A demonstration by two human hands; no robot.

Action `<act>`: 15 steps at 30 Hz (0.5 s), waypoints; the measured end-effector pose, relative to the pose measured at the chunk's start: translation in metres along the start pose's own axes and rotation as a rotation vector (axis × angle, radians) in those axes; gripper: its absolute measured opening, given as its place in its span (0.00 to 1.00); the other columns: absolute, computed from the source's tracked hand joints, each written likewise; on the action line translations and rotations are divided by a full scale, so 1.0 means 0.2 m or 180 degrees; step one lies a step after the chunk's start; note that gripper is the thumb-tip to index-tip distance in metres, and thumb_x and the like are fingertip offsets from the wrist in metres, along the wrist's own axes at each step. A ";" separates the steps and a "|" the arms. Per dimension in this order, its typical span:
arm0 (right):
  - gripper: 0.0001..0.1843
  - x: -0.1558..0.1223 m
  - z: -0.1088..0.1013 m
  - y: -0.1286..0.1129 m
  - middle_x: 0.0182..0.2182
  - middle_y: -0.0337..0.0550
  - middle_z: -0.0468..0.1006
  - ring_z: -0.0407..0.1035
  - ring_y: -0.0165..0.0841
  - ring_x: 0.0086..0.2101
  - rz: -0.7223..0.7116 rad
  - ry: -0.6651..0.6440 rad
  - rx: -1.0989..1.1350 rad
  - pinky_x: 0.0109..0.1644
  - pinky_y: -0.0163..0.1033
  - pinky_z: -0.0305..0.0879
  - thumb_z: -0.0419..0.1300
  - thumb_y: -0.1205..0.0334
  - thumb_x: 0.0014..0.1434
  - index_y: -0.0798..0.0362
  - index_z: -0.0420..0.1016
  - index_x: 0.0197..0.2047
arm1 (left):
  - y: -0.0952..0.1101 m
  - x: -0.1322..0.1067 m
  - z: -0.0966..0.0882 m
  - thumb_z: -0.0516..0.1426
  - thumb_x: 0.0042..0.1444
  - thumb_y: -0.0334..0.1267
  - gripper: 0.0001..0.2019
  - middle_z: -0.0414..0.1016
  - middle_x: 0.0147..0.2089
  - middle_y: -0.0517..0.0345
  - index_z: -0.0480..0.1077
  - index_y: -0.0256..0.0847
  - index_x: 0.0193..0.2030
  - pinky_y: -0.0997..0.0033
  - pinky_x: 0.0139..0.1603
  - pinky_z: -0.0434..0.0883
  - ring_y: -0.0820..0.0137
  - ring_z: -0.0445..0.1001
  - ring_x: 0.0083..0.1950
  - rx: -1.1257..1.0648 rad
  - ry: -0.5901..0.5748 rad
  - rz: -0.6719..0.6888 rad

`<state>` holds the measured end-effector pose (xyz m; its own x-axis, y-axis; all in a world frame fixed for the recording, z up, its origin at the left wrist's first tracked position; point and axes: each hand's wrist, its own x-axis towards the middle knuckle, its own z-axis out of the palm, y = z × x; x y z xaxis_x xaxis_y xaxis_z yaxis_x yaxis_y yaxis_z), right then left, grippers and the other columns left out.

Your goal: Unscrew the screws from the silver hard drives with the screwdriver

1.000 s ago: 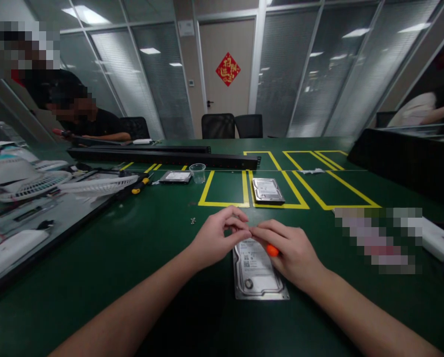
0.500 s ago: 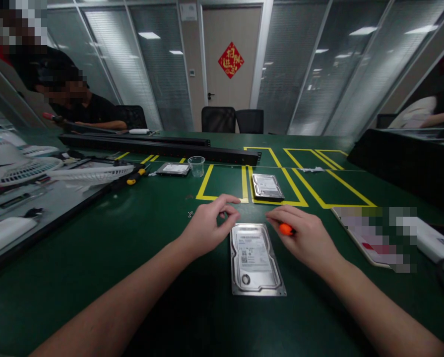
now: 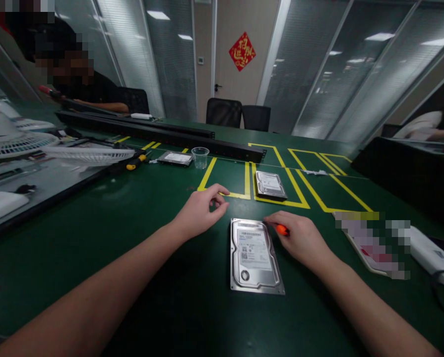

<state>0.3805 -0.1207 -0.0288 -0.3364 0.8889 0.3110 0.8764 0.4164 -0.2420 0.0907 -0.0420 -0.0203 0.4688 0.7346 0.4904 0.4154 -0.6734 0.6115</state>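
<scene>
A silver hard drive (image 3: 254, 255) lies label-up on the green table (image 3: 140, 233) in front of me. My left hand (image 3: 199, 213) hovers to its upper left, thumb and fingers pinched together on something too small to make out. To the drive's upper right, my right hand (image 3: 299, 238) is closed round an orange-handled tool (image 3: 282, 229), whose tip sits near the drive's top right corner. A second hard drive (image 3: 269, 185) rests in a yellow-taped box (image 3: 281, 202) beyond.
A third drive (image 3: 175, 158), a clear plastic cup (image 3: 200, 157) and a yellow-handled screwdriver (image 3: 137, 163) lie at the back left by long black bars (image 3: 162, 136). White fan grilles (image 3: 76, 153) sit left. Another person (image 3: 80, 84) sits far left. A white device (image 3: 430, 248) lies right.
My hands have parted: the left moved up and left away from the drive, the right drew off to the drive's right side. The whole drive now shows.
</scene>
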 end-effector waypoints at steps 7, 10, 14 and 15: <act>0.20 0.01 -0.01 0.00 0.47 0.44 0.86 0.81 0.41 0.47 0.0021 -0.0045 -0.0102 0.54 0.47 0.77 0.56 0.76 0.61 0.50 0.83 0.49 | 0.00 0.00 -0.01 0.60 0.64 0.34 0.09 0.80 0.35 0.63 0.72 0.41 0.51 0.70 0.44 0.74 0.72 0.78 0.37 -0.0057 0.0042 -0.0019; 0.20 0.01 -0.01 0.00 0.48 0.44 0.86 0.81 0.41 0.47 -0.0006 -0.0058 -0.0134 0.55 0.47 0.77 0.56 0.76 0.60 0.51 0.83 0.50 | 0.00 0.00 -0.01 0.60 0.63 0.34 0.10 0.81 0.35 0.63 0.72 0.41 0.51 0.69 0.44 0.74 0.72 0.79 0.38 -0.0064 0.0041 -0.0012; 0.20 0.00 -0.01 0.00 0.49 0.45 0.86 0.81 0.41 0.48 -0.0057 -0.0070 -0.0200 0.55 0.47 0.77 0.57 0.76 0.62 0.51 0.82 0.51 | 0.00 0.00 -0.01 0.60 0.63 0.35 0.09 0.81 0.35 0.62 0.72 0.41 0.50 0.69 0.44 0.74 0.71 0.79 0.37 -0.0055 0.0061 0.0007; 0.20 0.00 -0.01 0.00 0.50 0.45 0.85 0.81 0.41 0.48 -0.0068 -0.0077 -0.0206 0.55 0.47 0.77 0.56 0.75 0.62 0.51 0.82 0.52 | 0.00 0.00 -0.01 0.60 0.63 0.36 0.09 0.81 0.35 0.62 0.72 0.41 0.50 0.69 0.44 0.74 0.71 0.79 0.37 -0.0061 0.0061 0.0005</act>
<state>0.3806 -0.1207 -0.0265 -0.3629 0.8845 0.2930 0.8891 0.4229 -0.1752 0.0892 -0.0417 -0.0184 0.4544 0.7352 0.5030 0.3997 -0.6730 0.6224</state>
